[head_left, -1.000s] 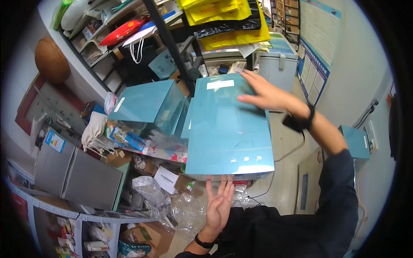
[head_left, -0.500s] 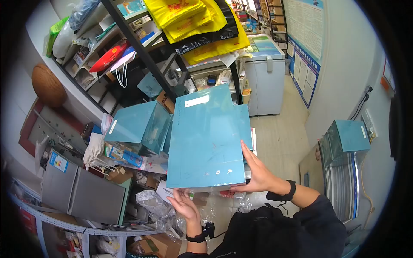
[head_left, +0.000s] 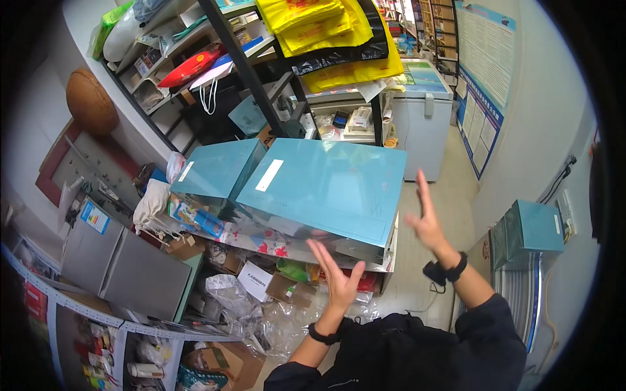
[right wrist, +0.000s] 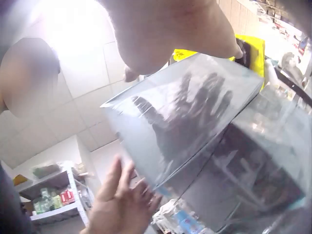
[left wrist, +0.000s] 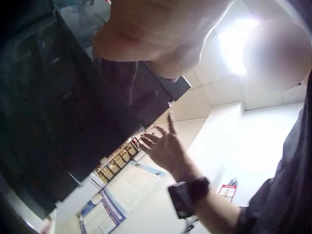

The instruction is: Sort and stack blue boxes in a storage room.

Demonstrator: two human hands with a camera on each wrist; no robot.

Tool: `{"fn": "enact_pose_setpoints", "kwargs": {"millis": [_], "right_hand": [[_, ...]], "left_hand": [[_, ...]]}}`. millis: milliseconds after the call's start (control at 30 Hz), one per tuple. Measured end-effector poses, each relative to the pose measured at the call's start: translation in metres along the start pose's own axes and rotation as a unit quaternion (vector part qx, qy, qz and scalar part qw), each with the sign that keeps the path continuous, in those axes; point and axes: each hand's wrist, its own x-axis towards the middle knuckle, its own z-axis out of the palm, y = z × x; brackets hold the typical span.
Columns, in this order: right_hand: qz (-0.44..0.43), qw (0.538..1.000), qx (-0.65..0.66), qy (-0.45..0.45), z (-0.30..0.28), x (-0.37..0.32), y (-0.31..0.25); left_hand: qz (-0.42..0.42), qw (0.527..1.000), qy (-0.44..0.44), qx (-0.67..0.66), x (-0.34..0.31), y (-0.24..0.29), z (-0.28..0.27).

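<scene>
A large teal box (head_left: 326,182) with a white label and a glossy, plastic-like surface lies crosswise on the table, close beside a smaller-looking teal box (head_left: 218,166). By its front side is my left hand (head_left: 336,283), fingers extended; whether they touch the box is unclear. Just off the right end, my right hand (head_left: 427,221) is raised with spread fingers and holds nothing. In the right wrist view, the wrapped box (right wrist: 180,107) mirrors a spread hand, with my left hand (right wrist: 122,207) below. The left wrist view shows my right hand (left wrist: 165,148) beyond the dark box side.
Another teal box (head_left: 535,225) stands at the right by the wall. Yellow bags (head_left: 345,39) hang over the rack behind. Cartons and clear plastic (head_left: 293,326) lie on the floor below the table. A white chest freezer (head_left: 422,120) stands at the back.
The large box has turned from lengthwise to crosswise and now lies beside the left one. My right hand has come off its near corner and moved right; my left hand has shifted right.
</scene>
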Motion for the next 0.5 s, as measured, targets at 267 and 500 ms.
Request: {"fn": "enact_pose_setpoints", "kwargs": {"millis": [267,500], "right_hand": [[0.005,0.995,0.009,-0.098,0.044,0.003,-0.002],[-0.020,0.995,-0.088,-0.051,0.049,0.008,0.021]], "left_hand": [[0.036,0.997,0.013,0.073,0.032,-0.025,0.031],[0.042,0.997,-0.012,0.067,0.046,-0.038,0.034]]}}
